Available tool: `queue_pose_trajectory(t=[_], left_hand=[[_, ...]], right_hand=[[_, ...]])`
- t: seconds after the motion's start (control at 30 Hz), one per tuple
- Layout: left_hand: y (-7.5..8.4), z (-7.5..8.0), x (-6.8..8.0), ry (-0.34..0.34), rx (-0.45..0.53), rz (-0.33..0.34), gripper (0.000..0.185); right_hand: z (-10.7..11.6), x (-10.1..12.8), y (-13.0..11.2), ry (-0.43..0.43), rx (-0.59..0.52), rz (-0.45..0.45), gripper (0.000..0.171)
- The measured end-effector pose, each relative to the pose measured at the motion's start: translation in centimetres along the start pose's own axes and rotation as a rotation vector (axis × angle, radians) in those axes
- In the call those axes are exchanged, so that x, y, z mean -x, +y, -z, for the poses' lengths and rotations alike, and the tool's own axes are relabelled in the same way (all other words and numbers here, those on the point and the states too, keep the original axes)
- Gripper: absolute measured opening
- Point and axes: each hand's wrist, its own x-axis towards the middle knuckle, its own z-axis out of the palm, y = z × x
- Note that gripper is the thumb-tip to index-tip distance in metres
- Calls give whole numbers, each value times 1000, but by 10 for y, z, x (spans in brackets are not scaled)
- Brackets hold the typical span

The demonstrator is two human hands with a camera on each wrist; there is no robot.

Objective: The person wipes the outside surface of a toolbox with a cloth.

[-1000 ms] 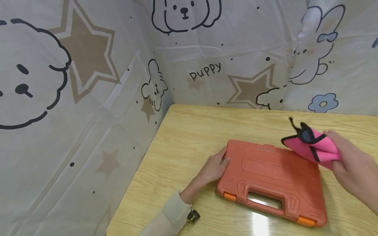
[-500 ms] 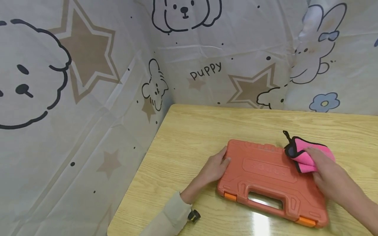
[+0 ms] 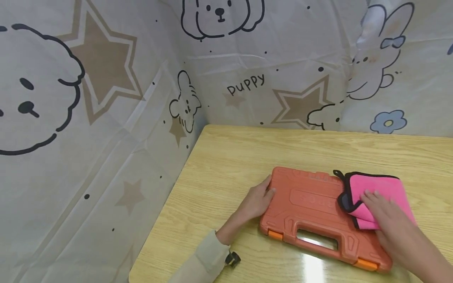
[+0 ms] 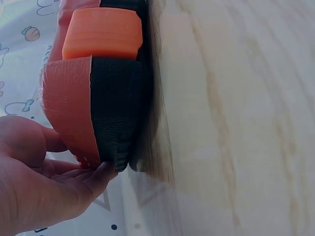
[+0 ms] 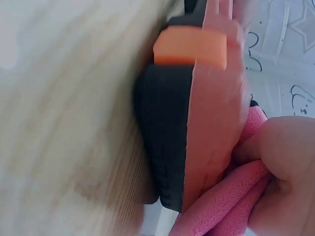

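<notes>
A red plastic tool case [image 3: 304,208] with orange latches lies on the wooden table, handle towards the near side. My left hand [image 3: 256,199] holds its left side, thumb on the lid and fingers at the edge. In the left wrist view those fingers [image 4: 93,182] reach round the corner to the case's black lower half [image 4: 120,108]. On the right part of the lid, my right hand [image 3: 393,220] holds a pink cloth [image 3: 380,182] with black edging and a small loop. Folds of the pink cloth [image 5: 221,196] bunch by the thumb in the right wrist view.
The wooden table [image 3: 219,157] extends behind and left of the case. A printed fabric curtain [image 3: 233,47] hangs along the table's back and left edges. A small black item [image 3: 232,259] sits at my left cuff.
My right hand has brought the pink cloth down from above the back right of the case onto its lid, then nearer to me, and the cloth has spread wider. My left hand stays in place.
</notes>
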Motion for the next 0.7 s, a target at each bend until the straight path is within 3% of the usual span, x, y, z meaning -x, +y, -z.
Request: queue_pose_trajectory(t=[0.2, 0.43, 0.53, 0.63, 0.7], left_hand=[[1, -1, -1, 3, 3, 2, 54], [1, 0, -1, 7, 8, 4, 54], [0, 0, -1, 12, 7, -6, 54], [-1, -1, -1, 10, -2, -11, 54], [-2, -2, -1, 11, -1, -16, 54]], right_hand=[[-3, 15, -14, -16, 27, 28, 77], [-10, 29, -26, 18, 67, 146, 84], [-10, 36, -26, 38, 27, 229, 89], [-12, 41, -28, 72, -21, 299, 107], [-12, 45, -31, 82, -30, 314, 104]])
